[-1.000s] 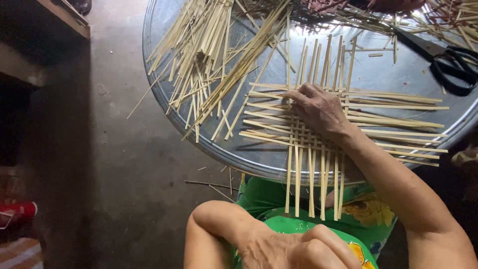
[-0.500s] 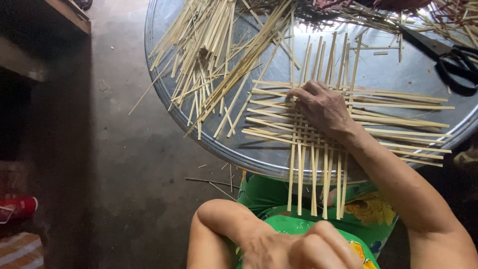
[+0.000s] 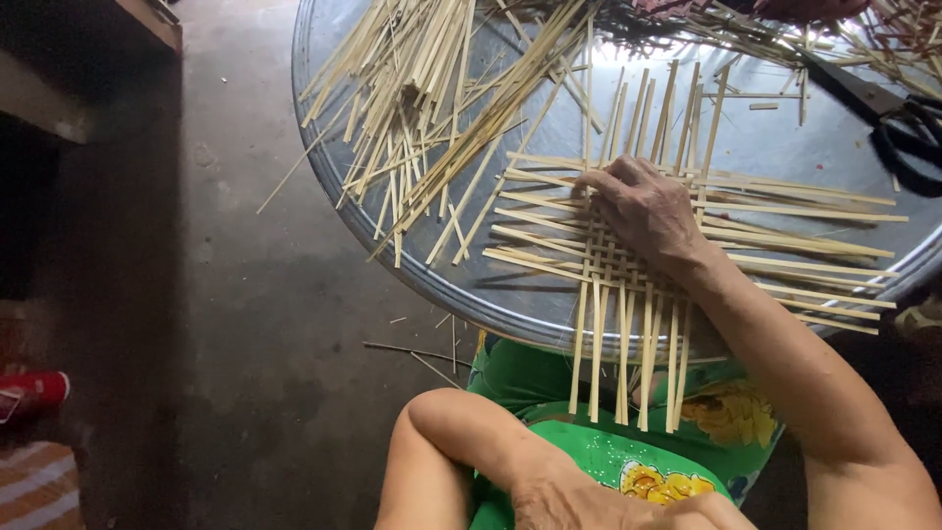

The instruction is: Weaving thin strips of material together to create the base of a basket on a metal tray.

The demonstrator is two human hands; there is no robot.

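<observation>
Many loose bamboo strips [image 3: 422, 108] lie heaped across the far left part of the round metal tray [image 3: 549, 314], some slanting down toward its near left rim, and a few splinters [image 3: 412, 348] lie scattered on the concrete floor [image 3: 255, 324] below that rim. A pair of black-handled scissors [image 3: 888, 108] rests near the tray's far right edge, partly under more strips. At the near edge of the tray sits the woven bamboo mat [image 3: 628, 255], a small lattice of crossed strips whose upright ends hang over the near rim above the person's green flowered clothing [image 3: 608, 451], while its horizontal strips fan out to the right, reaching close to the right rim. Nothing covers the mat except the right hand [image 3: 643, 211], which lies flat on the lattice's upper middle, palm down, fingers spread slightly and pointing toward the left, their tips pressing on the strips where the weave begins; it pins the mat rather than pinching any one strip. The right forearm runs from the lower right corner of the view up over the tray's near rim. The left hand [image 3: 608, 501] rests low at the bottom edge, on the lap, away from the tray, knuckles up and fingers curled loosely; whether it holds anything cannot be told. The left elbow is bent sharply beside it.
</observation>
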